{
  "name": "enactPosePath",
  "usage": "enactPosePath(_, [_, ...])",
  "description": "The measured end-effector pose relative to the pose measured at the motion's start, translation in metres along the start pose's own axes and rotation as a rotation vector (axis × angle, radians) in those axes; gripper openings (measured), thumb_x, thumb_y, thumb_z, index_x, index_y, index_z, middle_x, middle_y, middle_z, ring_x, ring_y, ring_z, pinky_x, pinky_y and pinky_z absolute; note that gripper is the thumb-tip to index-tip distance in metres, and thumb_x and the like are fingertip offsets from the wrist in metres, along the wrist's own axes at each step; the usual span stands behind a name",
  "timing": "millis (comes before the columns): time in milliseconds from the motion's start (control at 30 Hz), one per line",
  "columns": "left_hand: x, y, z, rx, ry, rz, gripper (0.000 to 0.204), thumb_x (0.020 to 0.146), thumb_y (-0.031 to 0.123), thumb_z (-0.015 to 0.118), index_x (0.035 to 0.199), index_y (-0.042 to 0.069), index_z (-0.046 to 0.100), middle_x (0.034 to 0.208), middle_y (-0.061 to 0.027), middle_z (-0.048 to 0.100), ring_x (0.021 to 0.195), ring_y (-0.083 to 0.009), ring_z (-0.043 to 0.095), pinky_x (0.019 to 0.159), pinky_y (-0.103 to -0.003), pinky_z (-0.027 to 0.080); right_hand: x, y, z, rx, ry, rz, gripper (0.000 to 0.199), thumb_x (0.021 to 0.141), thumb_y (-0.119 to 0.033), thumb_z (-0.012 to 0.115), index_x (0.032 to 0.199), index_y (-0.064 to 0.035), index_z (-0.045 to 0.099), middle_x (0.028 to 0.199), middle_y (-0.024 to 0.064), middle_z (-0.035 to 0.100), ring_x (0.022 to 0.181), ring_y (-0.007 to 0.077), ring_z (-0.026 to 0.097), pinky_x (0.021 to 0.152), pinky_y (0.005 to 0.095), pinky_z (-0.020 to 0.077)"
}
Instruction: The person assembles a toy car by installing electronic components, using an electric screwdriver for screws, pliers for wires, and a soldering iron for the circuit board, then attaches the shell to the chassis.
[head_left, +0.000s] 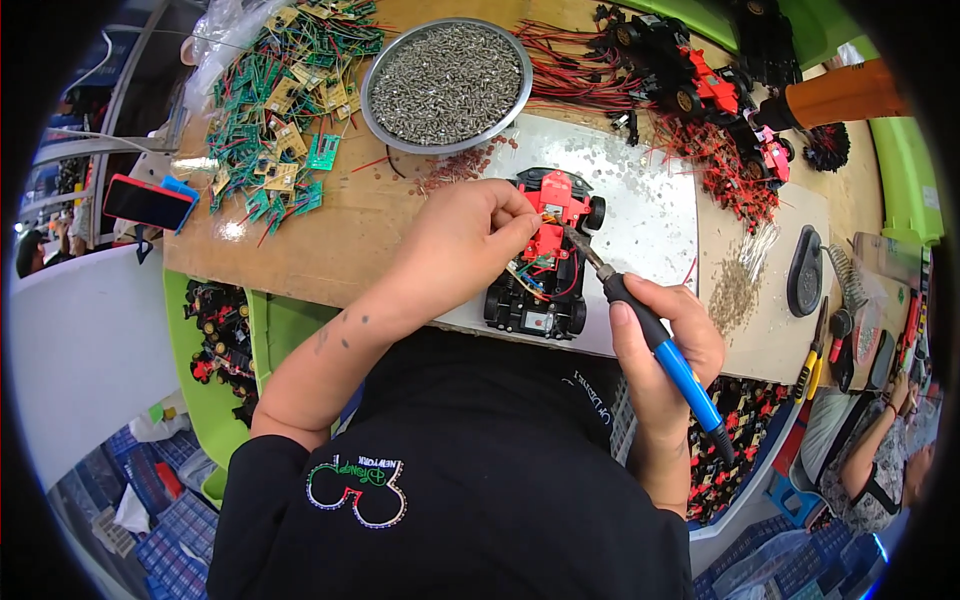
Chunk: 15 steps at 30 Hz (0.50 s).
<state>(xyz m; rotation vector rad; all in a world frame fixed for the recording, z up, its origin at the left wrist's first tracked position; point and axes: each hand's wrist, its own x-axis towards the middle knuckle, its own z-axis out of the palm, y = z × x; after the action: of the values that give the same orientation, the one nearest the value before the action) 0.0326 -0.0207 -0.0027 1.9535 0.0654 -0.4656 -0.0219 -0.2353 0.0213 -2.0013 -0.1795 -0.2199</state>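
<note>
A small toy car chassis [507,302], black with red plastic parts and loose coloured wires, lies on a white board [650,225] in front of me. My left hand [470,235] reaches over its left side, thumb and forefinger pinched at the red middle part; what they hold is hidden. In my right hand [665,345] is a soldering iron [687,378] with a blue and black handle, gripped like a pen. Its metal tip slants up and left to the red part, close beside my left fingertips. Whether the tip touches a wire cannot be seen.
Beyond the car stands a metal bowl [440,149] of small metal pieces. Green and tan circuit boards [285,110] are heaped left, near a red-edged phone [150,203]. Red-black car parts [715,85] and wires lie far right. Yellow-handled pliers [808,370] and another person [865,470] are at right.
</note>
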Motion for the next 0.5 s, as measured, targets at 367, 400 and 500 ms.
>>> enactPosePath(367, [0.0030, 0.0062, -0.0014, 0.215, 0.033, 0.081, 0.016, 0.086, 0.014, 0.066, 0.085, -0.002, 0.068, 0.065, -0.0013, 0.063, 0.058, -0.0051, 0.053, 0.054, -0.024, 0.043, 0.0031, 0.0024, 0.0078, -0.001, -0.006, -0.039, 0.025, 0.072, -0.001, 0.078, 0.096, -0.0017, 0.071, 0.072, 0.0089, 0.066, 0.063, 0.0197, 0.061, 0.060, 0.0289, 0.0477])
enactPosePath(400, [0.0034, 0.0071, -0.0013, 0.203, 0.034, 0.072, 0.016, 0.085, 0.014, 0.066, 0.084, -0.002, 0.068, 0.063, -0.0009, 0.062, 0.056, -0.0050, 0.052, 0.052, -0.024, 0.042, 0.0034, 0.0038, 0.0084, -0.002, -0.006, -0.038, 0.025, 0.072, -0.001, 0.078, 0.096, -0.0017, 0.071, 0.072, 0.0089, 0.066, 0.063, 0.0197, 0.061, 0.060, 0.0289, 0.0477])
enactPosePath(500, [0.0044, 0.0090, -0.0008, 0.201, 0.042, 0.066, 0.016, 0.084, 0.014, 0.066, 0.083, -0.002, 0.068, 0.061, -0.0006, 0.061, 0.054, -0.0046, 0.051, 0.051, -0.024, 0.041, 0.0050, 0.0066, 0.0089, -0.036, -0.010, -0.101, 0.025, 0.071, 0.000, 0.078, 0.095, -0.0019, 0.072, 0.072, 0.0086, 0.066, 0.062, 0.0193, 0.061, 0.060, 0.0285, 0.0474])
